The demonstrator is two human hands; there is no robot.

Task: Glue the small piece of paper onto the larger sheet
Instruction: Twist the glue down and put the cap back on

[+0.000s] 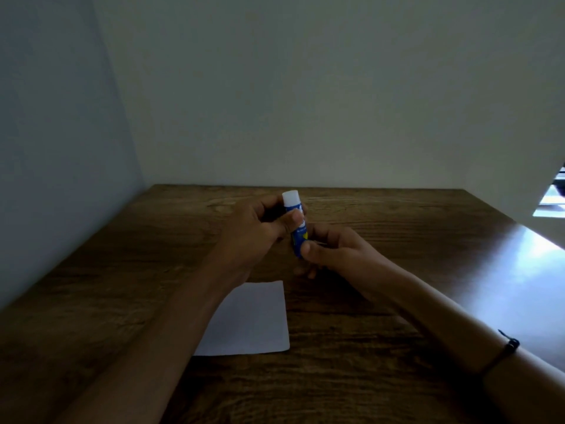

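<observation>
Dark wood-grain table (382,347) set into a corner, plain pale walls: back wall (305,102) beyond the hands, side wall (46,148) to their left; bright window sliver (554,194) far right, its daylight glaring on the tabletop's right edge; room otherwise dim.

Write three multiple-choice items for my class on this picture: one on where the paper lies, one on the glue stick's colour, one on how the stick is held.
1. The white paper lies
A. flat on the wooden table
B. against the wall
C. in a hand

2. The glue stick body is
A. red
B. blue
C. green

3. The stick is
A. lying down
B. held by one hand
C. held by both hands

Key: 1 A, it rests under the left forearm; 2 B, blue with a white end; 3 C, left hand and right hand both grip it.
</observation>
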